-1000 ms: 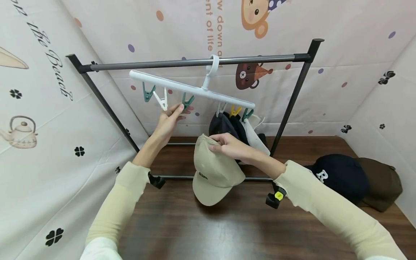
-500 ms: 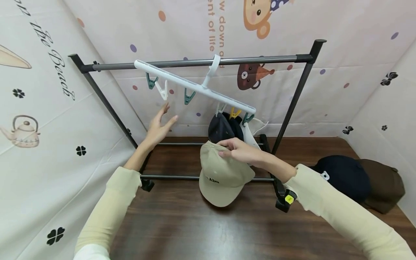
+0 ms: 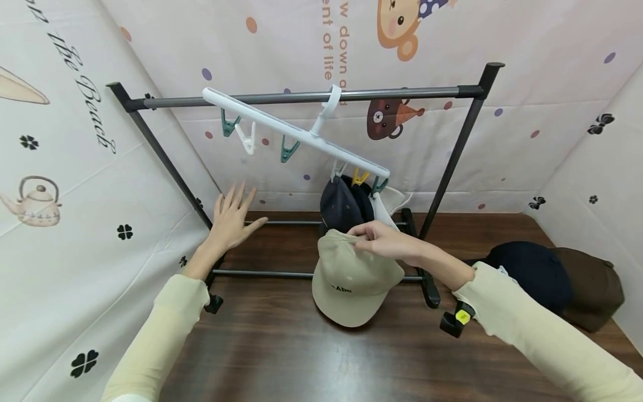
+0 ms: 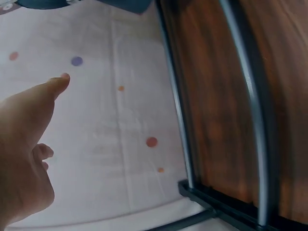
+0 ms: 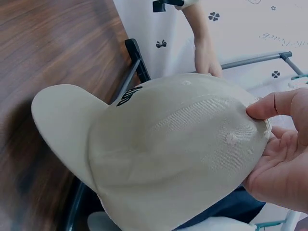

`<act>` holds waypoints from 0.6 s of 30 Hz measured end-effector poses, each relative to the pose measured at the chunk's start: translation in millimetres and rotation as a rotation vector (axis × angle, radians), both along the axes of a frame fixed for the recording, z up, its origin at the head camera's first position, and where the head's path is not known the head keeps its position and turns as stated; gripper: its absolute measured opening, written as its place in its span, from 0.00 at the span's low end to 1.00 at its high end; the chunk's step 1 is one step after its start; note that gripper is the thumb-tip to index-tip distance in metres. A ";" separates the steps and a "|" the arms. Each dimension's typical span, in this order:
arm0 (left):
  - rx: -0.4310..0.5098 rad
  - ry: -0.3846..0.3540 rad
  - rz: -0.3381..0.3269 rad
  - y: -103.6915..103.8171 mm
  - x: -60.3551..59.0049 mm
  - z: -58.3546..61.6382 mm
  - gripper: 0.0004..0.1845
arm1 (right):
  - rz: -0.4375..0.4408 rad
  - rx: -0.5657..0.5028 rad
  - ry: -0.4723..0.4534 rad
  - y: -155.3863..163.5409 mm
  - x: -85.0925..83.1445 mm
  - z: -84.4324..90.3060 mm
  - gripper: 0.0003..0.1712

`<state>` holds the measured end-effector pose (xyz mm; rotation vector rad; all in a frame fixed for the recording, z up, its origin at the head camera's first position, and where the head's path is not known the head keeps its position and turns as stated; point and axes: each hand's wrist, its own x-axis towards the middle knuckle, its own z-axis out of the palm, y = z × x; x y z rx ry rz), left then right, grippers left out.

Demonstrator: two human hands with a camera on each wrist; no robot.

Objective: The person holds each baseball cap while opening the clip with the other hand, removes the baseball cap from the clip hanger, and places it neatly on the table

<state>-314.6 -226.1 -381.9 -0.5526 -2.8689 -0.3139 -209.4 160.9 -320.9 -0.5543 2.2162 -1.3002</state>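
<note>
My right hand [image 3: 384,243] pinches a beige baseball cap [image 3: 354,279] by its back edge, brim hanging down, dark lettering on its front. In the right wrist view the thumb lies on the cap's [image 5: 178,144] fabric and the fingers go behind it. My left hand [image 3: 231,220] holds nothing, fingers spread, below the left end of a white clip hanger [image 3: 281,125]. On that tilted hanger, a green clip [image 3: 229,124], a white clip [image 3: 247,139] and another green clip [image 3: 288,151] hang with nothing in them. Clips at its right end hold a dark navy cap [image 3: 339,204] and a white cap [image 3: 383,209].
The hanger hooks over the top bar [image 3: 402,94] of a black garment rack, whose lower bars [image 3: 261,274] run just above the wooden floor [image 3: 261,346]. A navy cap [image 3: 532,273] and a brown cap [image 3: 588,287] lie at right by the printed cloth wall [image 3: 567,162].
My left hand has left the green clip and moved down and left, its fingers spreading. The beige cap in my right hand has moved right and slightly down. The hanger's left end has tilted up.
</note>
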 end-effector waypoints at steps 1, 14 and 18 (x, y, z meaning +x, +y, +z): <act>-0.003 -0.003 0.005 -2.8 1.8 -2.4 0.48 | -0.002 -0.001 -0.003 1.4 0.6 -0.6 0.19; 0.030 0.057 0.020 -26.6 11.7 -25.5 0.48 | -0.004 0.049 0.061 24.9 9.8 -7.4 0.17; 0.031 0.065 0.031 -31.0 13.5 -28.3 0.47 | -0.015 0.061 0.077 33.0 13.9 -7.4 0.17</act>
